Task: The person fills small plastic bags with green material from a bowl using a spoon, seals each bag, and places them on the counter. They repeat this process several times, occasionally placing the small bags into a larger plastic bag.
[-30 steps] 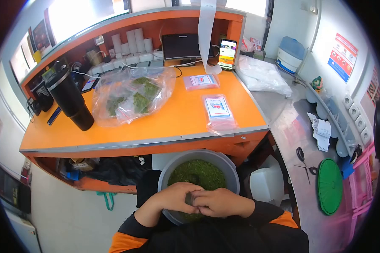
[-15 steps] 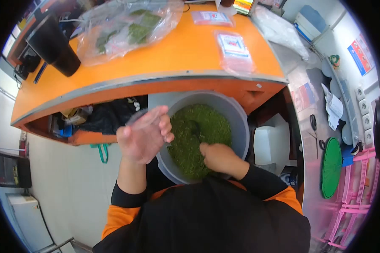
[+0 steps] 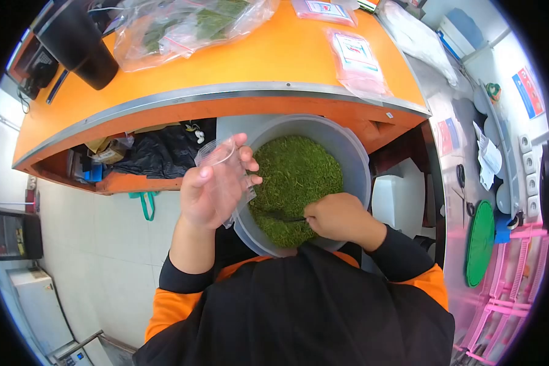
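Observation:
My left hand (image 3: 210, 186) is curled around a clear plastic bag (image 3: 226, 177), with a round transparent rim showing at its top. It is held over the left edge of a large grey tub (image 3: 355, 165). Inside the tub lies a deep heap of green, dried, shredded leaf-like material (image 3: 299, 161). Closed on the handle of a dark spoon (image 3: 287, 217), my right hand (image 3: 341, 218) is low over the near right part of the heap. The spoon points left, its head partly sunk in the green material.
An orange counter (image 3: 226, 70) runs across the far side, bearing a black tumbler (image 3: 82, 52), a large plastic bag of green packets (image 3: 189, 30) and printed pouches (image 3: 357, 58). To the right, a metal worktop holds scissors (image 3: 460, 177) and a green round lid (image 3: 480, 244).
The spoon has swung from upright to lying leftward, lower in the tub. My left hand has turned slightly, still holding the bag. The camera view has shifted a little.

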A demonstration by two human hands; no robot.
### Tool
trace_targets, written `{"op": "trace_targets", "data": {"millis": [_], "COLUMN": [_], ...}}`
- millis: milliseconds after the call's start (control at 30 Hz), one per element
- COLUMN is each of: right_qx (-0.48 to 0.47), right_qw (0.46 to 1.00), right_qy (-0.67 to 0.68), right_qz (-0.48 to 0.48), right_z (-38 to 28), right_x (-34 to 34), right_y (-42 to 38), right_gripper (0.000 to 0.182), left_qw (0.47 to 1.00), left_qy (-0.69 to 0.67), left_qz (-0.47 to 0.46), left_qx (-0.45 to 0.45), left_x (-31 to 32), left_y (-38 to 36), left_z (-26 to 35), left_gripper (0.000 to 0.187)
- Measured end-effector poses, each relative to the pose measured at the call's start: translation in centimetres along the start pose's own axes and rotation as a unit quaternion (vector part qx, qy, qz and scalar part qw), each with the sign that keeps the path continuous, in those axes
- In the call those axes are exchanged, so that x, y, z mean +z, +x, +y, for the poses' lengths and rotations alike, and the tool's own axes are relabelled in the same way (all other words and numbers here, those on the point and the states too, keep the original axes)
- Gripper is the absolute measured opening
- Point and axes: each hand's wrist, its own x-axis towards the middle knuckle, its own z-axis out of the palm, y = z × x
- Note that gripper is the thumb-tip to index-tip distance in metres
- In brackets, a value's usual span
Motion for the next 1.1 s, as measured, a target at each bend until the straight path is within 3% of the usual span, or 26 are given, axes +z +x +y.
{"op": "trace_targets", "data": {"millis": [133, 300, 467, 567, 600, 733, 833, 867, 1000, 1100], "right_qx": [-0.002, 0.093, 0.163, 0.145, 0.154, 0.051, 0.054, 0.049, 0.093, 0.009], "right_qw": [0.996, 0.965, 0.917, 0.918, 0.908, 0.906, 0.907, 0.893, 0.881, 0.892], "right_qy": [0.082, 0.216, 0.288, 0.255, 0.269, 0.026, -0.052, -0.015, -0.017, 0.011], "right_qz": [0.018, 0.115, 0.221, 0.269, 0.281, 0.419, 0.414, 0.447, 0.464, 0.453], "right_z": [1.8, 2.6, 2.8, 2.1, 1.5, 0.9, -0.1, 0.0, 1.4, -1.1], "right_x": [-1.2, -5.1, -7.0, -8.3, -8.5, -6.5, -6.9, -6.8, -6.2, -6.2], "right_y": [-1.3, -3.9, -6.6, -7.5, -7.6, -6.4, -6.7, -6.8, -6.6, -4.6], "right_gripper": [0.02, 0.021, 0.017, 0.017, 0.015, 0.008, 0.008, 0.008, 0.011, 0.014], "left_qw": [0.984, 0.942, 0.863, 0.768, 0.771, 0.81, 0.822, 0.834, 0.723, 0.678], "left_qy": [0.151, 0.306, 0.502, 0.639, 0.635, 0.585, 0.565, 0.549, 0.683, 0.721], "left_qz": [0.096, 0.137, 0.058, 0.012, 0.021, 0.025, 0.04, 0.044, 0.058, 0.065], "left_qx": [-0.009, -0.019, -0.02, -0.034, -0.043, -0.042, -0.063, -0.026, 0.082, 0.125], "left_x": [1.5, 2.8, 3.9, 3.6, 4.1, 3.6, 4.5, 4.5, 4.1, 5.0], "left_y": [0.4, 1.2, 1.8, 2.1, 2.3, 2.7, 2.8, 2.8, 2.5, 2.6], "left_z": [-0.1, -0.8, -1.8, -2.8, -3.1, -4.7, -4.6, -4.9, -4.9, -4.9], "left_gripper": [0.08, 0.088, 0.079, 0.074, 0.069, 0.07, 0.068, 0.065, 0.062, 0.058]}}
